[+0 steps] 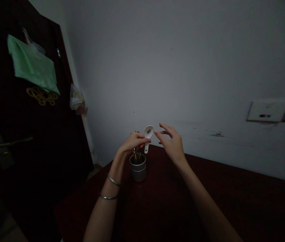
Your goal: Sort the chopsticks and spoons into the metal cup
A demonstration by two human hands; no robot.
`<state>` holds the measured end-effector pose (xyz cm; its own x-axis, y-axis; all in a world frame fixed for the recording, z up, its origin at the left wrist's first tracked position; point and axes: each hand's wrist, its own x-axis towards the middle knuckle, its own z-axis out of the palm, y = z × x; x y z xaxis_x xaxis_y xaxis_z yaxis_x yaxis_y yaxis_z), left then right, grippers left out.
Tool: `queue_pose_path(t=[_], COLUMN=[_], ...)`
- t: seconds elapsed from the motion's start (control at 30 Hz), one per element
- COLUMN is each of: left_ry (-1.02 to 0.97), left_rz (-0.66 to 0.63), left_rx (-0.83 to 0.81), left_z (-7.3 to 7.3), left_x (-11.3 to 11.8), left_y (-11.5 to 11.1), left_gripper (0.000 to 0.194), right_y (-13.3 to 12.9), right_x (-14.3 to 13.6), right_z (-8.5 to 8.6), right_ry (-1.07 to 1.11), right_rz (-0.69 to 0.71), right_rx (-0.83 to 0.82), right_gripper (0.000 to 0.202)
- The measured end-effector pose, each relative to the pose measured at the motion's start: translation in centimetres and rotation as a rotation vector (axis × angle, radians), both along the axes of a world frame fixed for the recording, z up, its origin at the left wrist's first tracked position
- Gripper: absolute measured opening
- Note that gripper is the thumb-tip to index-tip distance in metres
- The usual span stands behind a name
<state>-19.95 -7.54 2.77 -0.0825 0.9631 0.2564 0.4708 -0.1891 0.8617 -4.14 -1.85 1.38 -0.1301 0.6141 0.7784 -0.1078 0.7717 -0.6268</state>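
Note:
My left hand (134, 141) pinches a white soup spoon (149, 130) near the middle, bowl up and handle pointing down. A small blue pattern marks the inside of its bowl. Just right of the spoon is my right hand (171, 143), fingers apart, its index fingertip close to the bowl's edge; whether it touches I cannot tell. Below my left hand a grey cup (138, 172) stands on the table, with several thin utensils (137, 158) upright in it. Their upper ends are partly hidden by my left hand.
The dark red table (167, 195) meets a pale wall (182, 67) behind. On the wall at right is a socket (267, 111). To the left stands a dark door (1, 111) with a green cloth (33, 64) hanging on it and a handle (13, 142). A plastic bag (76, 97) hangs beside it.

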Motion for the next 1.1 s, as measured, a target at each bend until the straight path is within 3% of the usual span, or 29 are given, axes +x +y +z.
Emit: queue_pose_path(t=[0.13,0.23,0.4,0.53,0.67,0.9,1.1], left_ry=[-0.256,-0.333,-0.319,-0.243,-0.116,-0.015,0.209], left_rz=[0.119,0.163,0.172,0.145,0.209,0.501,0.714], left_rx=[0.078,0.112,0.122,0.111,0.109,0.239,0.179], left_z=[0.2,0.2,-0.3,-0.6,-0.3,0.2,-0.5], left_x=[0.1,0.2,0.5,0.2,-0.6,-3.9,-6.4], left_y=[0.5,0.8,1.3,1.6,1.3,0.4,0.3], left_gripper=[0.023,0.019,0.019,0.026,0.032,0.022,0.026], right_y=[0.6,0.6,0.1,0.5,2.5,7.1,8.3], right_x=[-0.5,-1.2,-2.3,-2.3,-2.0,-1.1,-0.9], right_z=[-0.4,-1.2,-2.2,-2.5,-3.6,-9.0,-12.1], right_ry=[-0.149,-0.339,-0.347,-0.267,-0.204,-0.289,-0.316], right_rz=[0.254,0.444,0.582,0.577,0.469,0.302,0.283], right_rx=[-0.336,-0.530,-0.589,-0.646,-0.732,-0.990,-1.076], right_gripper=[0.041,0.033,0.026,0.020,0.019,0.019,0.024])
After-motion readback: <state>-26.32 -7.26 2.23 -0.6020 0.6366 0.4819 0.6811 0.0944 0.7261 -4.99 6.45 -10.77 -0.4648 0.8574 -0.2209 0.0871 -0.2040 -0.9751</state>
